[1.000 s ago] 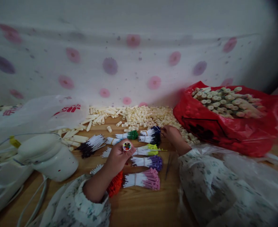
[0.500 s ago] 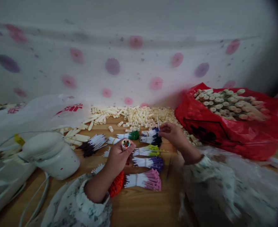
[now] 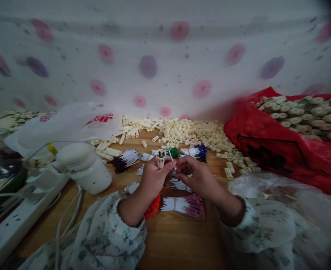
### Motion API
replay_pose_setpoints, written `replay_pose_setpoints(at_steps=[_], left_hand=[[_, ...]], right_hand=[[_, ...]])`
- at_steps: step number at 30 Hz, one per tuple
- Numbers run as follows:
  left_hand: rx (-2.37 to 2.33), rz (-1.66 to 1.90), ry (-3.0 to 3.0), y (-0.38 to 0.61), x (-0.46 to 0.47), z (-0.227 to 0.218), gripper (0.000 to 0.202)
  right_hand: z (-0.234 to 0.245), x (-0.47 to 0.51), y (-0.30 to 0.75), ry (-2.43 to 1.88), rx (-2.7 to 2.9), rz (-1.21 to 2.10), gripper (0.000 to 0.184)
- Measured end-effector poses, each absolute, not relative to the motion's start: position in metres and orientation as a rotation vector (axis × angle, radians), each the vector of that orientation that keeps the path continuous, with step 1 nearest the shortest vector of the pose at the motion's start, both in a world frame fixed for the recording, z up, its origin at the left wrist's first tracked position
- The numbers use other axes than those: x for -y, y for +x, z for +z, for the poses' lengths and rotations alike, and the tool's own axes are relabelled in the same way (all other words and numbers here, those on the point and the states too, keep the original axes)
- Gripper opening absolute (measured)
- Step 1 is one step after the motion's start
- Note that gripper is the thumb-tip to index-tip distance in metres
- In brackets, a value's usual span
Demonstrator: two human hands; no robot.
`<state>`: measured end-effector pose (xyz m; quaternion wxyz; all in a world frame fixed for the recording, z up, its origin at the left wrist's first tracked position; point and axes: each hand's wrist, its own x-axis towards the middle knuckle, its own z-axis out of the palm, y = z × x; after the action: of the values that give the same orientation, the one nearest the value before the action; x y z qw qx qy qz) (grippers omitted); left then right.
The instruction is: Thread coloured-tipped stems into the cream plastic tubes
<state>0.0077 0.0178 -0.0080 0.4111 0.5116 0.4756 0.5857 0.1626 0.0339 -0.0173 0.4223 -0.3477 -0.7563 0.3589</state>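
My left hand [image 3: 154,180] is closed around a short cream plastic pen barrel [image 3: 160,162], held upright, with several coloured tips showing in its open top. Close beside it, my right hand [image 3: 199,176] pinches a thin white pen refill [image 3: 171,157] near its lower end. The refill slants upward by the left thumb, apart from the barrel's mouth as far as I can see. Around the hands lie banded refill bundles: dark blue [image 3: 201,153], green [image 3: 173,152], pink [image 3: 195,206], orange-red [image 3: 153,207] and a loose dark one [image 3: 126,159]. Other bundles are partly hidden behind my hands.
Small cream plastic parts [image 3: 187,131] are heaped along the back. A red bag [image 3: 266,150] of assembled pieces stands right, above clear plastic [image 3: 255,183]. At left are a white bag [image 3: 69,120], a white jar-like container [image 3: 89,172] and a power strip [image 3: 19,225] with cords.
My right hand has brought the white refill from the dark blue bundle leftward and down, next to the barrel in my left hand. The whole view has shifted slightly.
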Motion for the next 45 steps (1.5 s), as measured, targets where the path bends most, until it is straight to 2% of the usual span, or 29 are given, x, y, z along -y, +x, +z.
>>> replay_pose_setpoints(at_steps=[7,15,23,31,36,42,45], left_hand=[[-0.996,1.546,0.993,0.005,-0.021,-0.008,0.020],[-0.813,1.519,0.866,0.009,-0.016,-0.004,0.021],[-0.681,1.453,0.821,0.011,-0.011,0.001,0.019],[-0.673,1.576,0.808,0.012,-0.013,-0.001,0.018],[-0.676,1.623,0.819,0.015,-0.013,-0.005,0.017],[-0.624,1.582,0.845,0.020,-0.009,-0.004,0.018],[-0.760,1.528,1.047,0.016,-0.010,-0.007,0.016]], right_hand=[[-0.013,-0.032,0.168,-0.766,1.950,1.049,0.011],[-0.013,-0.028,0.165,-0.757,1.960,0.718,0.004],[-0.010,-0.022,0.163,-0.732,1.835,0.508,0.008],[-0.018,-0.015,0.149,-0.914,1.567,0.784,0.008],[-0.023,-0.009,0.138,-0.867,1.332,0.966,0.011],[-0.023,-0.003,0.131,-0.748,1.178,0.961,0.010],[-0.011,-0.004,0.139,-0.707,1.118,0.822,0.007]])
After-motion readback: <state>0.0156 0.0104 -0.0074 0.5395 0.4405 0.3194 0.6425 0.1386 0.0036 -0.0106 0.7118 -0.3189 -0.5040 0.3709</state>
